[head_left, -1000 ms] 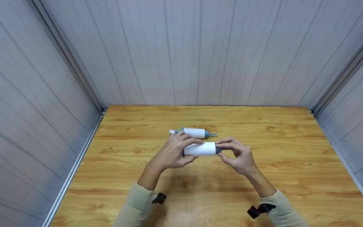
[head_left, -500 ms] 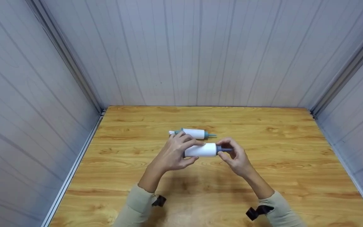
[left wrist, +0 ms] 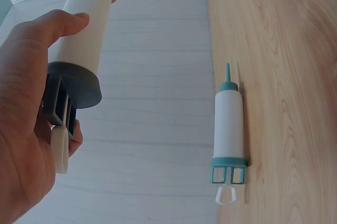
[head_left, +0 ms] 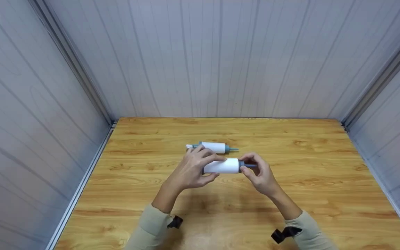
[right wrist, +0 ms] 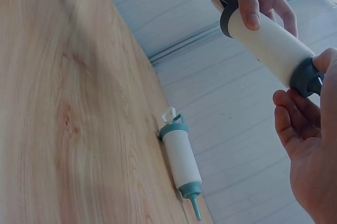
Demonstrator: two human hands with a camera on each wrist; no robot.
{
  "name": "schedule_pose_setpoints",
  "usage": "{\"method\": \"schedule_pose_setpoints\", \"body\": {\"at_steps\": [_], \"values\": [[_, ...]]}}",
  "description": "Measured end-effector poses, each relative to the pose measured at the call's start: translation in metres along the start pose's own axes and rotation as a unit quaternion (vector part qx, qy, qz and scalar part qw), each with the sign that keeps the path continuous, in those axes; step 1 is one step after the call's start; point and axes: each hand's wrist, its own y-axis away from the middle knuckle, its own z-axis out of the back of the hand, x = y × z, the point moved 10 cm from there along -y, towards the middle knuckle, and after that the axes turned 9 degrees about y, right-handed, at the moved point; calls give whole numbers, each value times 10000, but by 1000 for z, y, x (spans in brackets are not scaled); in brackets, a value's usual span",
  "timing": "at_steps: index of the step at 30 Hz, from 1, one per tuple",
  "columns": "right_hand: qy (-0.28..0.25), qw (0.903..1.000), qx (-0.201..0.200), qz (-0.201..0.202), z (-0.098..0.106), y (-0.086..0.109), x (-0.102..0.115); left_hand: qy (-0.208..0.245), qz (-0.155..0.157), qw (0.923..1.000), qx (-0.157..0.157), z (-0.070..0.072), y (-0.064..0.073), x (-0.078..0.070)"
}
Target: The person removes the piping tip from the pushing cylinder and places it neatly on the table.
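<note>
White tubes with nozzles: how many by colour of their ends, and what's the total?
Dark-ended tube: 1, held between the left hand and the right hand
Teal-ended tube: 1, lying on the table
Total: 2

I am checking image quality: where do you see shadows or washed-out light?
Head view: soft shadows on the table, held tube very bright; left wrist: washed-out upper-left corner, narrow shadow beside the teal-ended tube; right wrist: diffuse shadow across the table.
</note>
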Motion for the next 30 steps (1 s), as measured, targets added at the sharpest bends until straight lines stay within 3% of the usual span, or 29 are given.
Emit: {"method": "schedule_pose_setpoints", "body": {"at_steps": [15,20,26,30], "values": [[-88,9976,104,682,-1,2,13,-59,-5,10000,17,0,0,-3],[-73,9986,7,521,0,1,12,-38,-10,10000,20,0,0,-3],[333,9994,-80,-59,2,1,3,-102,-69,9999,-10,0,1,-3],[408,9989,-86,-210,2,1,0,-174,-109,9998,30,-1,1,-5]]}}
